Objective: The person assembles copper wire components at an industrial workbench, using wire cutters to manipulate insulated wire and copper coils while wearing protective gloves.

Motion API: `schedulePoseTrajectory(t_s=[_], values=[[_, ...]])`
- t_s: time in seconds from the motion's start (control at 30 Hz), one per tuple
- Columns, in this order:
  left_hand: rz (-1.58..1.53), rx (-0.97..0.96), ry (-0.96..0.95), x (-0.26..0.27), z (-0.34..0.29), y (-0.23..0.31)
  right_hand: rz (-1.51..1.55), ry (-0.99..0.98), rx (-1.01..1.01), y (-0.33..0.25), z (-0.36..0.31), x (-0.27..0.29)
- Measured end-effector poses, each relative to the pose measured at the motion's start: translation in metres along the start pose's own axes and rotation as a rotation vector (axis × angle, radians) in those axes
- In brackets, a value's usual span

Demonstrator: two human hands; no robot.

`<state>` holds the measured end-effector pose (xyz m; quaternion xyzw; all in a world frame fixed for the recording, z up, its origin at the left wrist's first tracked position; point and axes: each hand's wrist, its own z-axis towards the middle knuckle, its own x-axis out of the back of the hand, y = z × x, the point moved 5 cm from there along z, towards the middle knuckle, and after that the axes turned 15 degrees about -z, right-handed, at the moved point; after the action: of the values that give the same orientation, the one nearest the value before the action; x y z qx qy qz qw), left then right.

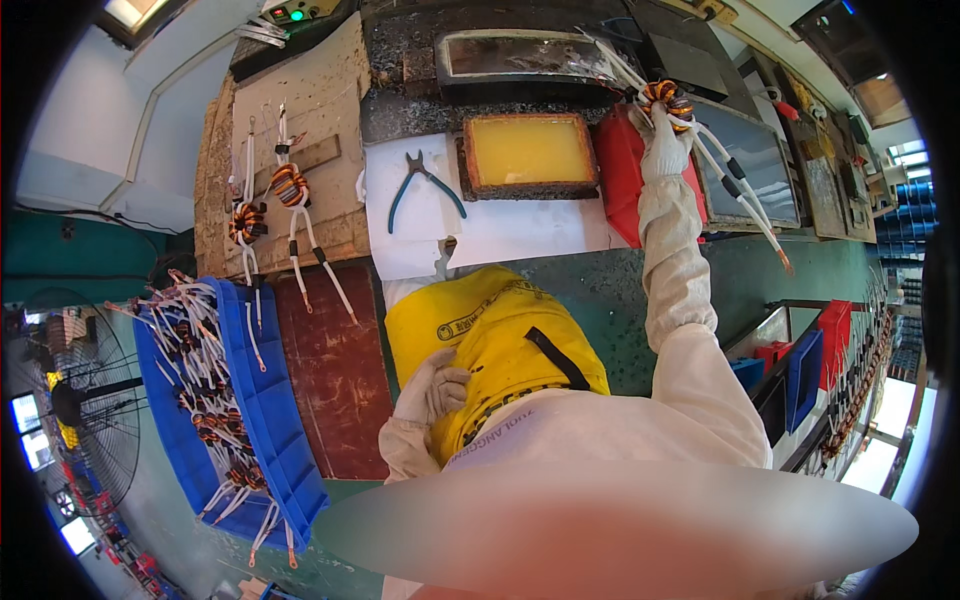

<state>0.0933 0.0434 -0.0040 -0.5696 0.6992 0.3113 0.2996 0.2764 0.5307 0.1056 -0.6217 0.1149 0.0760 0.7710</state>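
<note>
My right hand (665, 150), in a white glove, is stretched forward and closed around a ring-shaped coil (668, 100) of copper and black windings. White leads (735, 180) with black sleeves and bare copper ends run from this coil down to the right, and others reach up to the left. My left hand (435, 390), also gloved, rests against the yellow apron (500, 330) with loosely bent fingers and the thumb apart; nothing shows in it. Under my right wrist stands a red bin (622, 175). Left of that is a wood-framed tray (530, 150) of yellow material.
Blue-handled cutters (420, 190) lie on white paper (400, 245). Two more coils (290, 185) (247, 222) lie on the board at left. A blue crate (285, 400) holds several coils. A dark metal trough (530, 60) stands at the back; a fan (70, 400) stands far left.
</note>
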Motion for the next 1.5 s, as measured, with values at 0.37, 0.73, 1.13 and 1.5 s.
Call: schedulePoseTrajectory(t_s=[0.37, 0.73, 1.13, 1.5], values=[[0.023, -0.006, 0.014, -0.003, -0.002, 0.001, 0.019, 0.032, -0.030, -0.001, -0.002, 0.000], [0.034, -0.004, -0.022, -0.012, -0.002, 0.003, 0.061, 0.022, 0.017, -0.009, -0.009, -0.007], [0.545, -0.116, -0.361, -0.107, 0.037, 0.045, 0.746, -0.213, -0.513, -0.045, -0.138, -0.161], [0.637, -0.967, -0.212, -0.165, 0.098, 0.094, 1.467, -0.290, -1.662, -0.012, -0.239, -0.259]])
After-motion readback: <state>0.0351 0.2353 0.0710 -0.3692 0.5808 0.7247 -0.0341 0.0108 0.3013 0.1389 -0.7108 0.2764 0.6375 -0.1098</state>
